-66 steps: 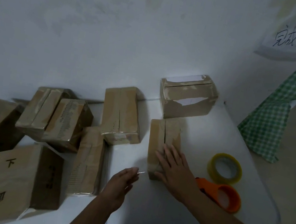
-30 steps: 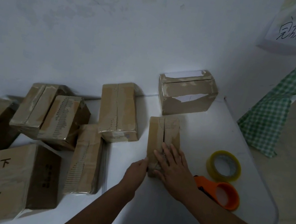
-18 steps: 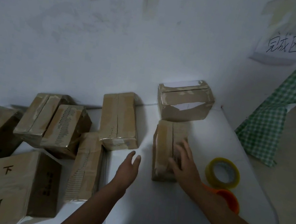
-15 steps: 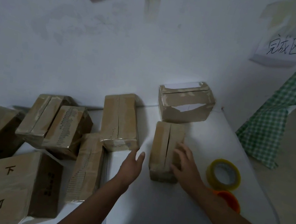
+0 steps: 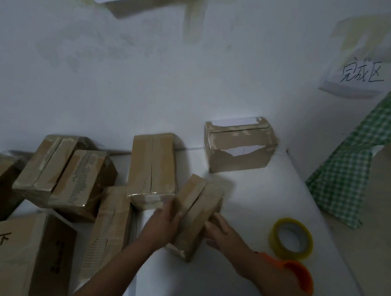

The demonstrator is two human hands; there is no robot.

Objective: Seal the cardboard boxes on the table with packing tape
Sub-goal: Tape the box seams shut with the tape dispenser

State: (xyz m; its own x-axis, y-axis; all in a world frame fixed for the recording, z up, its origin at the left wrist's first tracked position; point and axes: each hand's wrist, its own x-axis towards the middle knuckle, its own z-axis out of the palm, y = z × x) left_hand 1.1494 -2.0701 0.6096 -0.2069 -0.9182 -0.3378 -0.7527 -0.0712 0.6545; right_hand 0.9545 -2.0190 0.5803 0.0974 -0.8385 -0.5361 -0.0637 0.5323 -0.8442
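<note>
On the white table [image 5: 273,185], against a white wall [image 5: 124,72], both hands' fingers [image 5: 218,222] clamp a small box [image 5: 198,214].

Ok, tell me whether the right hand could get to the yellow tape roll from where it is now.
Probably yes. The right hand holds the small box together with the left hand, so it must let go first. The yellow tape roll lies flat to its right with bare table between.

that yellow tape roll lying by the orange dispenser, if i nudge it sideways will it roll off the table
Probably not: the yellow tape roll lies flat on its side on the white table, so a nudge should slide it. The smooth tabletop may let it slide easily, and the rounded table edge is close. It looks like a stiff ring, likely light.
</note>
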